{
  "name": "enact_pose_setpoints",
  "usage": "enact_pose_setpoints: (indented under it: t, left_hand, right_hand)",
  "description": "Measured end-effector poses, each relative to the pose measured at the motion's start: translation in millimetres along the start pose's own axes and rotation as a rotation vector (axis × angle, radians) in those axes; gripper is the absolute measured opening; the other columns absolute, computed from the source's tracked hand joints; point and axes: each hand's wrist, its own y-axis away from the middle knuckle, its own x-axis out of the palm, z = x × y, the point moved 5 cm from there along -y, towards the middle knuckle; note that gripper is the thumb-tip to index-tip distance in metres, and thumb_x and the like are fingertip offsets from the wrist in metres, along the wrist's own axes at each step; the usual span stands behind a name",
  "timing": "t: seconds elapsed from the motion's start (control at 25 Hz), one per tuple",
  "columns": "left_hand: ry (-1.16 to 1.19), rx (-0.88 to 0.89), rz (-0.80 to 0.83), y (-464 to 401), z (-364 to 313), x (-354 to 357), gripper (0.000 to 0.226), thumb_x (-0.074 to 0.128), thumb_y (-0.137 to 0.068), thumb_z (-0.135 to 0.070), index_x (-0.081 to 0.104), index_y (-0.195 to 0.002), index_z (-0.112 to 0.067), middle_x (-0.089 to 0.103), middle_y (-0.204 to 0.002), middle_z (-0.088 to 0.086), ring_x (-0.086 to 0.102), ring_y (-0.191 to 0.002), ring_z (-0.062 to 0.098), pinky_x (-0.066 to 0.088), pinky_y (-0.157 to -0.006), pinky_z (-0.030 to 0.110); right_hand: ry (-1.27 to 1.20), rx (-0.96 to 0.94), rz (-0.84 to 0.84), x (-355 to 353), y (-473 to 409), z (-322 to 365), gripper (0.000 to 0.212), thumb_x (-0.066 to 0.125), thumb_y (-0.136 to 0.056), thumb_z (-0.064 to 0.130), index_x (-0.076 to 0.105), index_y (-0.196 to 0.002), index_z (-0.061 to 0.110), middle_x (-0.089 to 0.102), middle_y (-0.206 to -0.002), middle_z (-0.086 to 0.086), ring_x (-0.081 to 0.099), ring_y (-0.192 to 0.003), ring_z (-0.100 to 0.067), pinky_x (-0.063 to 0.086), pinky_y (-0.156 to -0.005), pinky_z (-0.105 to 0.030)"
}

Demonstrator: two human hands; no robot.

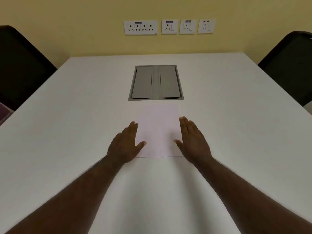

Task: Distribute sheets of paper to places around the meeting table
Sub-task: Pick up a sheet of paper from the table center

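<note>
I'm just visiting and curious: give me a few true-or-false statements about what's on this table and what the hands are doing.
1. The pale sheet of paper lies flat on the white table. True.
2. The left hand grips a pen. False: it is open and holds nothing.
3. The grey twin-lid cable box sits beyond the paper. True.
4. The right hand is closed in a fist. False: its fingers are stretched flat.
5. Black chairs stand at both sides. True.

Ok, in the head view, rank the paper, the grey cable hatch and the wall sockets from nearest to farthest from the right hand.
From the right hand:
1. paper, beside its thumb.
2. cable hatch, ahead at table centre.
3. wall sockets, beyond the table's far edge.
</note>
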Motion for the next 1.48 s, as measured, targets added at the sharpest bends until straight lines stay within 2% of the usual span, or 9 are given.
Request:
enact_pose_setpoints:
  t: [0.16,0.32,0.48,0.72,1.0,1.16,1.24,1.36,1.48]
  left_hand:
    - [0.063,-0.119,0.187,-40,12,27,0.083,0.051,-0.091,-0.054,0.009,-0.154,-0.023,0.004,-0.164,-0.004,0.022,-0.147,0.021,0.027,-0.115,0.042]
    - [0.021,-0.129,0.204,-71,15,42,0.089,0.059,-0.086,-0.055,0.011,-0.154,-0.021,0.003,-0.164,-0.003,0.024,-0.146,0.024,0.028,-0.114,0.044]
    - [-0.017,-0.153,0.211,-86,23,53,0.099,0.065,-0.078,-0.06,0.015,-0.154,-0.02,0.005,-0.164,-0.002,0.022,-0.147,0.023,0.024,-0.114,0.045]
    - [0.0,-0.171,0.185,-91,31,60,0.094,0.067,-0.075,-0.062,0.027,-0.151,-0.023,0.018,-0.162,-0.001,0.023,-0.146,0.022,0.023,-0.114,0.04]
    - [0.025,-0.166,0.164,-87,32,63,0.091,0.065,-0.076,-0.063,0.027,-0.15,-0.026,0.018,-0.162,-0.003,0.022,-0.146,0.02,0.023,-0.114,0.041]
    - [0.039,-0.157,0.142,-84,32,63,0.09,0.066,-0.076,-0.063,0.028,-0.15,-0.027,0.019,-0.162,-0.005,0.022,-0.146,0.019,0.023,-0.114,0.041]
    - [0.048,-0.16,0.137,-84,32,63,0.09,0.066,-0.076,-0.063,0.028,-0.15,-0.028,0.018,-0.162,-0.006,0.021,-0.146,0.019,0.022,-0.114,0.04]
    - [0.044,-0.159,0.135,-84,33,63,0.09,0.065,-0.076,-0.063,0.028,-0.15,-0.028,0.018,-0.162,-0.007,0.021,-0.147,0.018,0.022,-0.115,0.041]
    - [0.027,-0.152,0.134,-83,32,63,0.089,0.064,-0.077,-0.063,0.028,-0.15,-0.028,0.018,-0.162,-0.006,0.021,-0.147,0.019,0.023,-0.114,0.042]
  right_hand:
    - [-0.047,0.067,0.168,28,-35,-7,0.08,0.056,-0.094,0.035,0.008,-0.153,0.011,0.007,-0.163,-0.007,0.019,-0.146,-0.035,0.035,-0.111,-0.046]
    - [-0.178,0.21,0.199,46,-65,-12,0.078,0.061,-0.091,0.037,0.018,-0.148,0.004,0.022,-0.155,-0.015,0.039,-0.129,-0.04,0.042,-0.099,-0.046]
    - [-0.295,0.343,0.13,54,-84,-16,0.077,0.071,-0.084,0.035,0.03,-0.138,0.001,0.039,-0.138,-0.018,0.046,-0.122,-0.039,0.043,-0.096,-0.044]
    - [-0.426,0.494,-0.065,51,-92,-38,0.041,0.078,-0.079,0.025,0.058,-0.104,-0.001,0.063,-0.109,-0.017,0.059,-0.103,-0.033,0.042,-0.078,-0.032]
    - [-0.508,0.603,-0.134,51,-88,-44,0.024,0.084,-0.07,0.015,0.066,-0.081,0.001,0.069,-0.082,-0.009,0.063,-0.076,-0.026,0.041,-0.066,-0.025]
    - [-0.427,0.616,-0.143,51,-85,-41,0.015,0.079,-0.074,0.013,0.067,-0.08,0.006,0.072,-0.086,-0.011,0.067,-0.081,-0.03,0.045,-0.067,-0.027]
    - [-0.403,0.601,-0.162,52,-83,-38,0.013,0.075,-0.077,0.011,0.069,-0.088,0.007,0.072,-0.095,-0.012,0.067,-0.086,-0.033,0.044,-0.07,-0.027]
    - [-0.416,0.562,-0.189,56,-81,-35,0.024,0.07,-0.082,0.008,0.068,-0.106,0.01,0.071,-0.106,-0.013,0.066,-0.096,-0.033,0.047,-0.076,-0.03]
    - [-0.382,0.515,-0.239,56,-79,-32,0.038,0.058,-0.084,0.0,0.063,-0.118,0.014,0.073,-0.102,-0.01,0.066,-0.096,-0.031,0.046,-0.075,-0.029]
